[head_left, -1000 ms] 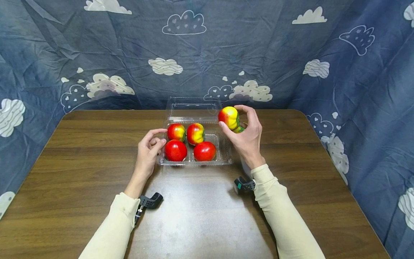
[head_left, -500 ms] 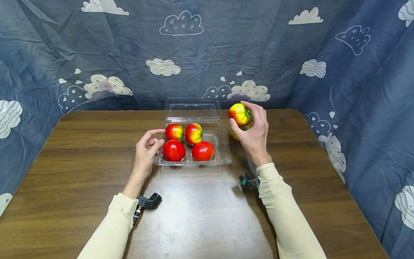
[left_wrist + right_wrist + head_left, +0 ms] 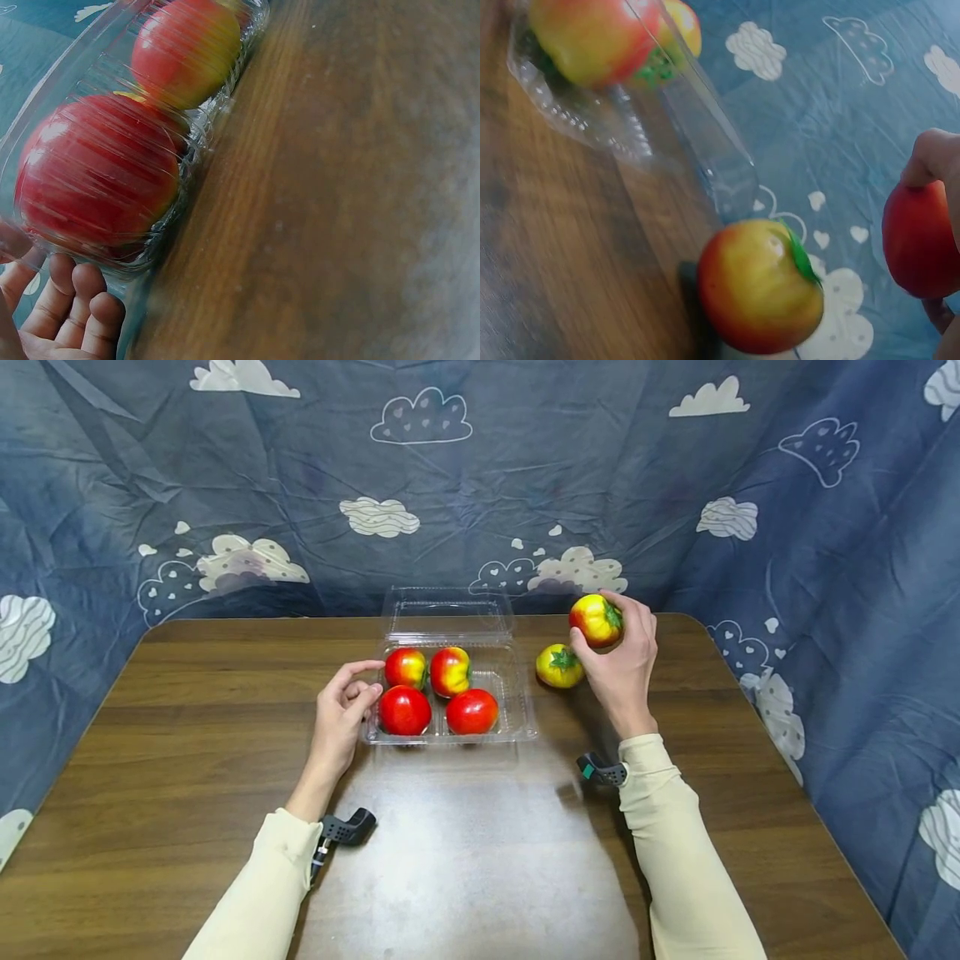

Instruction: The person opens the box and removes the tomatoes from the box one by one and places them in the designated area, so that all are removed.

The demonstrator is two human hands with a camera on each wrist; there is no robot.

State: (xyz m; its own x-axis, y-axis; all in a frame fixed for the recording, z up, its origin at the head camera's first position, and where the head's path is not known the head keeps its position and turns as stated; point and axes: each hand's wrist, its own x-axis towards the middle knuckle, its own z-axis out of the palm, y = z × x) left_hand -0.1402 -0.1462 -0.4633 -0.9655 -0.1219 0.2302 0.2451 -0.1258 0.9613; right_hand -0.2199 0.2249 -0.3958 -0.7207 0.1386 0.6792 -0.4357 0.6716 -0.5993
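Observation:
My right hand (image 3: 621,656) holds a red-and-yellow fruit with a green leafy top (image 3: 596,620) between thumb and fingers, raised above the back right of the table. In the right wrist view this held fruit (image 3: 921,240) shows its red side at the right edge. A second such fruit, yellower on top (image 3: 559,666), sits on the table just right of a clear plastic clamshell box (image 3: 517,693). Inside the box lie several more fruits (image 3: 406,710), in two rows. My left hand (image 3: 343,714) holds the box's left rim with thumb and index finger; its other fingers are curled in.
The box's transparent lid (image 3: 448,610) stands raised at its back. A brown wooden table (image 3: 450,860) carries everything. Behind and beside it hangs a blue cloth with cloud prints (image 3: 315,468). A black wrist camera (image 3: 351,827) sits at each wrist.
My right hand has carried its fruit rightward, away from above the box's right side, uncovering the fruit on the table. The left hand stays at the box's left rim.

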